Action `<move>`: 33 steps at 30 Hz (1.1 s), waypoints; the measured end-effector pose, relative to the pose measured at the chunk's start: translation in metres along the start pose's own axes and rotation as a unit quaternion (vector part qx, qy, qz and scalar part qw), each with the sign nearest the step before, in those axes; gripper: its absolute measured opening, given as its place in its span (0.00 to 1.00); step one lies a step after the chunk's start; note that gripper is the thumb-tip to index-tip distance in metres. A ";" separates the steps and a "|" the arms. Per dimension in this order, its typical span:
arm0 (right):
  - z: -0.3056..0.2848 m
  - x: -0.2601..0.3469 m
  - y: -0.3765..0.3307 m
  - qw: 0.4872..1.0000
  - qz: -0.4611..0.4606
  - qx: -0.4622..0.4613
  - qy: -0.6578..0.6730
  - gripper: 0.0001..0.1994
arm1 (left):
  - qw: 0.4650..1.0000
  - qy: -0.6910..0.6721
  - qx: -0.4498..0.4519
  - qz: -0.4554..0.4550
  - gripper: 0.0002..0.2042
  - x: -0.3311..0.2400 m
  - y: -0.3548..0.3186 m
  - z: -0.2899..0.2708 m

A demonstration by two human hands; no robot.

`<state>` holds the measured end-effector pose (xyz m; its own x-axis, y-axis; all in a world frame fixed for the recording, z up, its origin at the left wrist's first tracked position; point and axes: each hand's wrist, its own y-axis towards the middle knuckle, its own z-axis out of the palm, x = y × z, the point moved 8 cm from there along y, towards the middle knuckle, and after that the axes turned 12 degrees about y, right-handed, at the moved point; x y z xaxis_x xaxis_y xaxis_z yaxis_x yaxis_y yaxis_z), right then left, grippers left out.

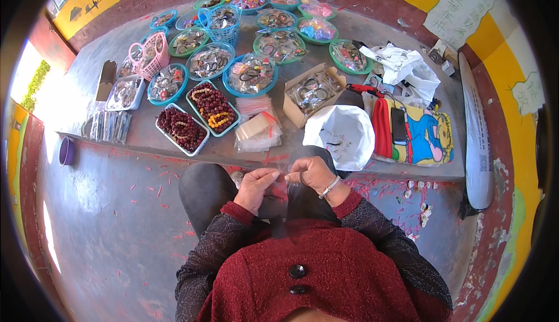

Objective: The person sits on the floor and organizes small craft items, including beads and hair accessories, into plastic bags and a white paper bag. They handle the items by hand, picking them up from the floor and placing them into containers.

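My left hand and my right hand meet above my lap, thumbs pressed against fingers. Between them is something thin and see-through that looks like a small clear plastic bag; its outline is faint. A pale bracelet circles my right wrist. Just beyond my hands, a stack of clear plastic bags with red edges lies at the platform's front. A white plastic bag stands open beyond my right hand, a few small dark items inside. Left of the stack sit two trays of dark red bead bracelets, one also holding yellow beads.
On the grey platform stand several bowls of packed trinkets, a pink basket, a blue basket and a cardboard box. At right, a phone rests on a colourful cloth. Red scraps litter the floor.
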<state>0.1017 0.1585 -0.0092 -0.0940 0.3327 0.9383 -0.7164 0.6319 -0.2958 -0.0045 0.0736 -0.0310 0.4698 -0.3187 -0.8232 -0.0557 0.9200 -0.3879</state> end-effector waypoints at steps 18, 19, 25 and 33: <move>0.001 -0.001 0.001 0.994 -0.033 0.018 -0.106 0.09 | 0.997 -0.079 0.003 0.019 0.07 -0.011 -0.001 0.003; 0.005 0.006 -0.001 0.990 -0.045 0.022 -0.130 0.09 | 0.997 -0.074 0.004 0.017 0.08 -0.010 -0.001 0.002; 0.013 0.014 -0.004 0.983 -0.061 0.038 -0.167 0.08 | 0.997 -0.080 -0.008 0.018 0.09 -0.004 0.004 -0.002; 0.005 -0.004 0.001 0.996 -0.003 0.036 -0.077 0.08 | 0.998 -0.056 -0.010 0.033 0.09 -0.010 0.003 -0.001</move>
<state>0.0985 0.1544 -0.0120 -0.1902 0.2139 0.9581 -0.7646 0.5799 -0.2813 -0.0105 0.0796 -0.0250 0.5592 -0.2291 -0.7967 -0.1063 0.9333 -0.3430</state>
